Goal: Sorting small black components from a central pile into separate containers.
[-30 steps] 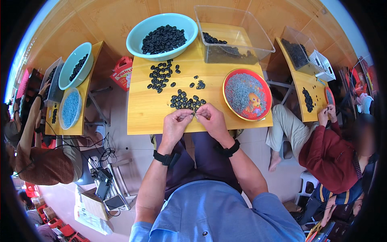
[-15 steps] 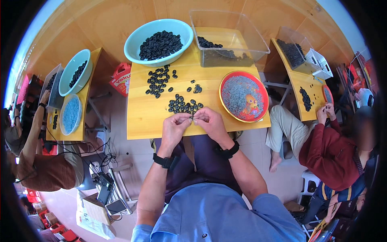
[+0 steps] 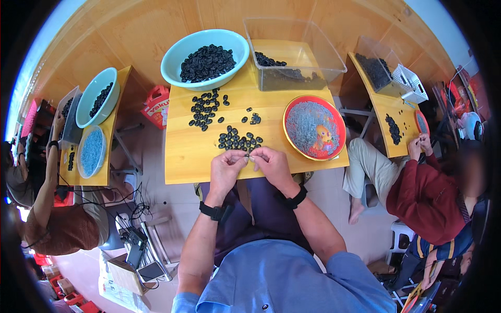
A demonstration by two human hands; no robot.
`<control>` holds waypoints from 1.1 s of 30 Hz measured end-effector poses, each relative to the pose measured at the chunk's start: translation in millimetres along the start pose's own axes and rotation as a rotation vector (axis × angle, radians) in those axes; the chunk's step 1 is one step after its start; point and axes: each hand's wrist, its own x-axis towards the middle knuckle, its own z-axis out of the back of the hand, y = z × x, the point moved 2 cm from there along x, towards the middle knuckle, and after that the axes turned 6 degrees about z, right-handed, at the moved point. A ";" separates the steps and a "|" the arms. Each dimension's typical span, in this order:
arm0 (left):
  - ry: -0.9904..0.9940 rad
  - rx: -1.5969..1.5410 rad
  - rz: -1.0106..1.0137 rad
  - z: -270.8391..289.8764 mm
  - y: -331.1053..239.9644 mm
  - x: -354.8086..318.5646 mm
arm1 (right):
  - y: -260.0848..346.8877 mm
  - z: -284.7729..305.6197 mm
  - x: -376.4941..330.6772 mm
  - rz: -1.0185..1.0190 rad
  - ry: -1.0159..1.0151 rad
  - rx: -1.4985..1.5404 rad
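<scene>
My left hand and my right hand meet at the table's near edge, fingertips pinched together. Between them is a small dark piece, mostly covered by the fingers. My left fingers grip it. The right thumb and forefinger are closed right against it; what they hold is too small to make out. Just beyond my hands lies a cluster of glossy black oval pieces. Farther off is a second group of black ovals, with a few small black pieces to its right.
A red round tray of thin grey pieces stands to the right. At the back are a turquoise basin of black pieces and a clear plastic bin. Co-workers sit at side tables, one left, one right.
The whole view has shifted slightly, with the table a little lower in the picture. My hands stay pinched together at the same spot, their fingers slightly repositioned around the small piece.
</scene>
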 end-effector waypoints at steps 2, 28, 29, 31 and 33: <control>-0.020 0.000 -0.034 0.4 2.1 -0.4 | 3.1 -0.7 2.1 -0.006 0.012 -0.045; -0.115 -0.210 -0.049 3.4 -3.0 2.7 | 6.2 25.9 -1.2 -0.029 -0.120 -0.361; -0.120 -0.243 -0.047 4.9 -3.1 2.6 | 4.7 28.1 0.4 -0.032 -0.123 -0.363; -0.109 -0.260 -0.039 4.9 -4.9 2.8 | 5.4 30.7 6.8 0.073 -0.023 -0.568; -0.099 -0.274 -0.034 5.7 -5.4 3.2 | 9.5 29.7 12.4 0.124 -0.032 -0.626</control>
